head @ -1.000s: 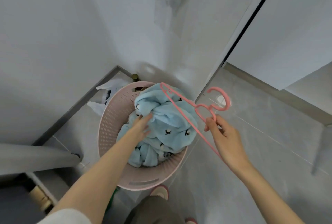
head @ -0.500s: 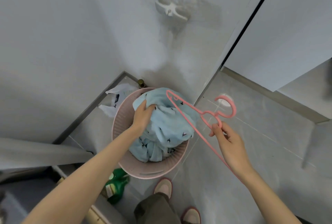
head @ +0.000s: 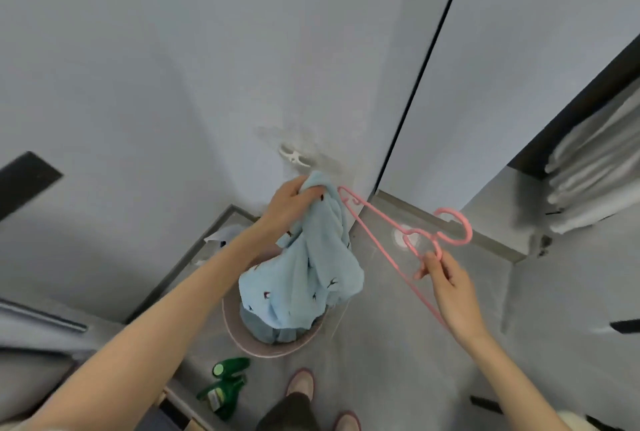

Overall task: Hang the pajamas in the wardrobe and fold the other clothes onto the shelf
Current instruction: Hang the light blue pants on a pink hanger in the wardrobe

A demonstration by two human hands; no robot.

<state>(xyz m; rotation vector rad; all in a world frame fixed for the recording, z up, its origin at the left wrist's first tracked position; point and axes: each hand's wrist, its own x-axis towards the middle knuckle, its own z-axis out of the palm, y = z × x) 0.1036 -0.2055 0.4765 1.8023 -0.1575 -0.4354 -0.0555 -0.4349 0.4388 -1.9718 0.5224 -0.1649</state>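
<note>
Nearest, a slippered foot [head: 300, 383] stood on the grey tiled floor [head: 398, 344], with a glossy green plastic bottle [head: 225, 391] lying just to its left. Beyond them a round pink basket [head: 277, 351] with a smooth rim sat on the floor close to the edge where it met the wall. Both bare forearms reached forward. The left hand [head: 291, 202], raised above the basket, had its fingers curled tight round the top of the pajamas [head: 308, 271] — a soft, fleecy, light-blue garment dotted with small dark motifs — which hung from the fist in loose folds down over the basket's mouth. The right hand [head: 450, 285], lower and well to the right, pinched the neck of a thin pink plastic hanger [head: 469, 230] between thumb and fingertips; its hook pointed up and right, and one long arm slanted toward the pajamas' top. Farther off, a small white hook [head: 293, 155] was fixed to the pale wall, and at the right edge folded pale cloths [head: 595, 185] lay stacked on a dark-edged shelf.
</note>
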